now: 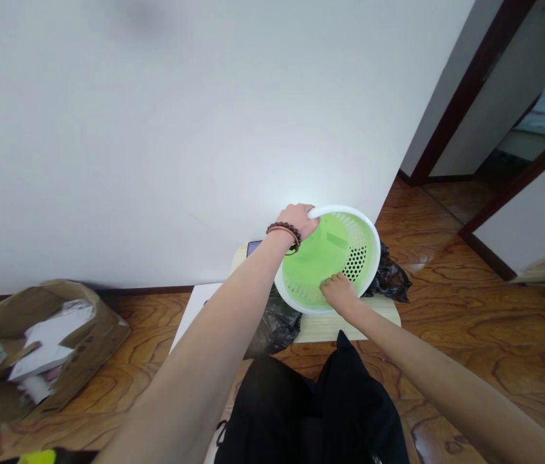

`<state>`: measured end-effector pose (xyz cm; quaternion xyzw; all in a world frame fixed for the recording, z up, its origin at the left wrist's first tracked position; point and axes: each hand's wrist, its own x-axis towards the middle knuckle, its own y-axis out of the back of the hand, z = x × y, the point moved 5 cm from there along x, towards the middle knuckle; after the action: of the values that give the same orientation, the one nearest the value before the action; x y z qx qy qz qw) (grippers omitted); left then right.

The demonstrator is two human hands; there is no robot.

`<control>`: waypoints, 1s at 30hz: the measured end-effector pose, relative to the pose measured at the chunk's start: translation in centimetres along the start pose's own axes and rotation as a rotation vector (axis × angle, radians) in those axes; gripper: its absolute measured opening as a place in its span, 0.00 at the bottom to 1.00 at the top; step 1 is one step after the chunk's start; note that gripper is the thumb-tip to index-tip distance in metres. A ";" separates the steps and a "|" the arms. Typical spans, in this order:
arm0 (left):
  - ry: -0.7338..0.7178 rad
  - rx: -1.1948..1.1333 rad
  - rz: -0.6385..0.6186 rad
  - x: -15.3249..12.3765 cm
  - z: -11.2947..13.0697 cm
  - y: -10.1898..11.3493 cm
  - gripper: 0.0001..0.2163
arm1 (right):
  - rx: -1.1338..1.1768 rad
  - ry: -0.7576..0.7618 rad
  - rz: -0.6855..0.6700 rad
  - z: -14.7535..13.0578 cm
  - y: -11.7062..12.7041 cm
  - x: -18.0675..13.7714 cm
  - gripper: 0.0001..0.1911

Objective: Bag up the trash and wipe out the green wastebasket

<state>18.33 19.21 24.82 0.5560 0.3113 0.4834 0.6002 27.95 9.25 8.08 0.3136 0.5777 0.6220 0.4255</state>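
Observation:
A green plastic colander (308, 256) with a thick white rim stands tilted in front of me, its perforated inner wall showing on the right. My left hand (298, 220), wearing a dark bead bracelet and a copper-coloured bangle, is closed around the rim at the upper left. Over the near inside wall, my right hand (339, 293) has its fingers curled. A tiny bluish spot shows at its fingertips; what it holds, if anything, cannot be made out. Crumpled black plastic bags (276, 319) show at both sides of the colander.
The colander is above a small light wooden table (323, 328) against a white wall (180, 129). A phone (253, 247) lies partly hidden at its back left. An open cardboard box (103, 328) with packaging stands left on the wood floor (451, 322). A doorway is at right.

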 end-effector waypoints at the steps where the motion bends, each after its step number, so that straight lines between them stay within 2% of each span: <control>1: -0.002 -0.002 0.004 0.0 0.0 0.0 0.16 | 0.004 -0.005 0.005 0.0 -0.1 0.0 0.12; 6: -0.018 0.000 0.002 0.0 -0.1 -0.1 0.16 | 0.066 -0.098 0.056 1.1 -0.5 0.0 0.13; 9: -0.010 0.000 -0.003 0.1 0.0 -0.1 0.16 | 0.129 -0.229 0.041 1.9 -0.5 0.2 0.13; 13: 0.012 -0.010 -0.014 0.1 0.3 0.0 0.16 | 0.274 -0.398 -0.025 0.7 -0.6 0.5 0.16; 17: 0.052 -0.012 -0.040 0.0 0.3 0.0 0.17 | 0.426 -0.267 0.028 -3.0 -0.6 0.5 0.17; 20: 0.028 -0.011 -0.037 0.1 0.4 0.0 0.17 | 0.443 -0.102 0.082 -3.8 -0.5 -0.2 0.19; 25: 0.013 0.011 -0.032 0.3 0.6 -0.3 0.17 | 0.282 0.137 0.005 -1.4 -0.8 -1.1 0.19; 28: 0.020 0.009 -0.037 0.3 0.8 -0.3 0.17 | 0.188 0.141 0.016 0.3 -1.3 -1.4 0.18; 30: 0.034 0.002 -0.043 0.2 0.7 -0.3 0.18 | 0.189 0.065 0.033 0.8 -1.5 -1.5 0.17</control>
<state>19.12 19.15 24.74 0.5414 0.3337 0.4796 0.6046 29.59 8.24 6.82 0.3413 0.6423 0.5813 0.3647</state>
